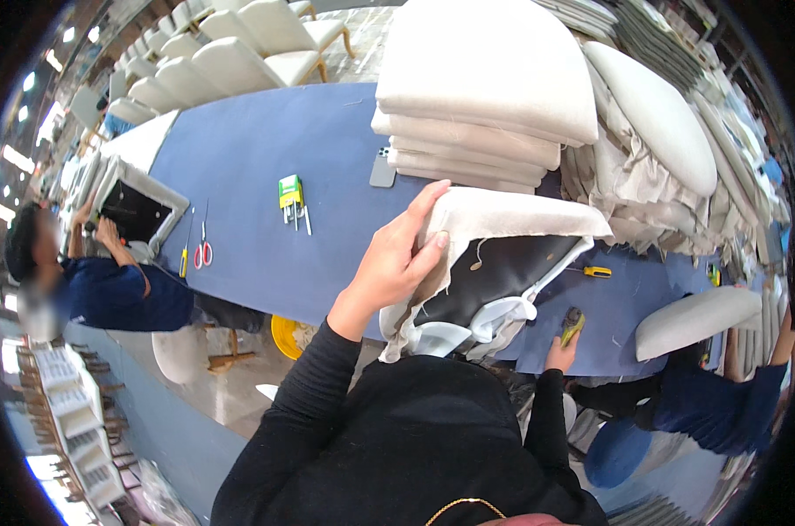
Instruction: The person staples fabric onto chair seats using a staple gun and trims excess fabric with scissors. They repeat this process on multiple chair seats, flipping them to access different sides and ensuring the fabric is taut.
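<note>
A cream fabric-covered chair cushion (520, 215) is tilted up on the table in front of me, its black underside (481, 279) showing. My left hand (395, 254) is closed on its near left corner, thumb pressed over the folded fabric edge. Loose cloth and white padding (502, 314) hang out along the side nearest me. To the right of the cushion, my right hand (561, 352) is wrapped round a small yellow-and-dark hand tool (573, 324); its exact kind cannot be made out. A yellow-handled screwdriver (596, 272) lies just beyond that hand.
The blue-topped table (239, 149) holds a green box (290, 193) with white sticks, red-handled scissors (204, 252), another screwdriver (184, 261) and a phone (382, 168). Stacked cream panels (485, 79) rise at the back. Co-workers stand at left (125, 289) and right (722, 403).
</note>
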`<state>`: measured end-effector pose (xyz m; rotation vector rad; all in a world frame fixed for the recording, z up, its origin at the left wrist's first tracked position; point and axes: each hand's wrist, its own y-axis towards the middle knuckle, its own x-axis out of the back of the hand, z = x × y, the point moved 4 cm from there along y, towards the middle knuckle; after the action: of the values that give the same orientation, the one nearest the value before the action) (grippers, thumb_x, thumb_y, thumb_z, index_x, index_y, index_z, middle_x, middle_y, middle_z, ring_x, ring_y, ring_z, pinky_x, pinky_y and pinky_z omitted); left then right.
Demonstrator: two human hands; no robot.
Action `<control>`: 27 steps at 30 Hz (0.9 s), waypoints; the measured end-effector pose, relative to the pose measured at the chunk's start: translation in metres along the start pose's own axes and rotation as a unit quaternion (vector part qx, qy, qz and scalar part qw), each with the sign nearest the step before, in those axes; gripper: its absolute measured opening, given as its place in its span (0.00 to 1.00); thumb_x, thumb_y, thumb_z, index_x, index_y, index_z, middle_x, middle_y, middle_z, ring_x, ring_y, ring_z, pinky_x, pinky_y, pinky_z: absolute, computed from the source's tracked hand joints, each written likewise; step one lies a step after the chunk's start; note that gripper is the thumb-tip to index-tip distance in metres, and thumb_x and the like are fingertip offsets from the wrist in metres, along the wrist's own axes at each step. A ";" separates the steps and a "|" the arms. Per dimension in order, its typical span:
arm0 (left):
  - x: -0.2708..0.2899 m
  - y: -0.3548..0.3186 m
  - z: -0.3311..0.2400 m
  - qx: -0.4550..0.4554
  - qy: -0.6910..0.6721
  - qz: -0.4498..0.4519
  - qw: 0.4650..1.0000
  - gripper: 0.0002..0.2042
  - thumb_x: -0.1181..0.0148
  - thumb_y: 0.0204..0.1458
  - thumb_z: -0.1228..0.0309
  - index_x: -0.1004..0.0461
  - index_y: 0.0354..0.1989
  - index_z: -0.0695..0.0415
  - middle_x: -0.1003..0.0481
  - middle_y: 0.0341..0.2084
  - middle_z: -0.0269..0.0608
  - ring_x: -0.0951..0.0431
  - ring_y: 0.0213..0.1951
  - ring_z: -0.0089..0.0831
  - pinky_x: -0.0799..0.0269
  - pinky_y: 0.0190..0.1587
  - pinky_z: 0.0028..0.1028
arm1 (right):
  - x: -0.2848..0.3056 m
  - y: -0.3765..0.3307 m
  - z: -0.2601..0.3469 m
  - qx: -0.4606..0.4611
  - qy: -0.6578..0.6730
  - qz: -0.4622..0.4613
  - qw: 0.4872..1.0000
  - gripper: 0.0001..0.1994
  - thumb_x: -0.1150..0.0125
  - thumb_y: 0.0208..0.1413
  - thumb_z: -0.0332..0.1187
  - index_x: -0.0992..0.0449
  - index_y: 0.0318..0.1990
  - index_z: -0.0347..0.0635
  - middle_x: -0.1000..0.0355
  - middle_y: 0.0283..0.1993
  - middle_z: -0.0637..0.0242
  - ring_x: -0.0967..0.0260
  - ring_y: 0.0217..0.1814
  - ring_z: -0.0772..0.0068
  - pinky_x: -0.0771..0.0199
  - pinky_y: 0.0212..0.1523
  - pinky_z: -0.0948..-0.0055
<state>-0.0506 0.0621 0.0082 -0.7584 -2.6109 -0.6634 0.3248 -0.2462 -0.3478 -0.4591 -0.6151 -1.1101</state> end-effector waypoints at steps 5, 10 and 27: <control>-0.021 -0.005 -0.025 -0.062 0.031 0.000 0.998 0.32 0.37 0.61 0.70 0.35 0.76 0.53 0.26 0.69 0.53 0.20 0.63 0.53 0.23 0.62 0.39 | -0.010 0.066 0.031 0.094 0.110 0.002 0.990 0.39 0.32 0.64 0.34 0.41 0.79 0.31 0.38 0.79 0.45 0.37 0.80 0.52 0.42 0.79 0.60; -0.055 0.007 -0.062 -0.137 0.053 0.078 0.986 0.30 0.35 0.58 0.67 0.30 0.72 0.52 0.23 0.64 0.53 0.18 0.57 0.57 0.19 0.57 0.42 | 0.110 -0.012 0.343 0.414 0.362 0.005 0.836 0.16 0.46 0.71 0.28 0.29 0.62 0.29 0.23 0.55 0.55 0.25 0.57 0.65 0.29 0.67 0.63; -0.091 0.007 -0.079 -0.236 0.050 -0.157 0.958 0.20 0.24 0.47 0.73 0.22 0.49 0.55 0.24 0.62 0.53 0.29 0.67 0.60 0.33 0.69 0.52 | 0.112 -0.023 0.455 0.500 0.189 0.371 0.760 0.25 0.35 0.61 0.35 0.20 0.63 0.32 0.19 0.62 0.46 0.21 0.67 0.49 0.25 0.68 0.60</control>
<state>0.0409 -0.0113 0.0359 -0.4128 -2.5243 -1.4128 0.2354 -0.0477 0.0675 0.4491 -0.5029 0.0022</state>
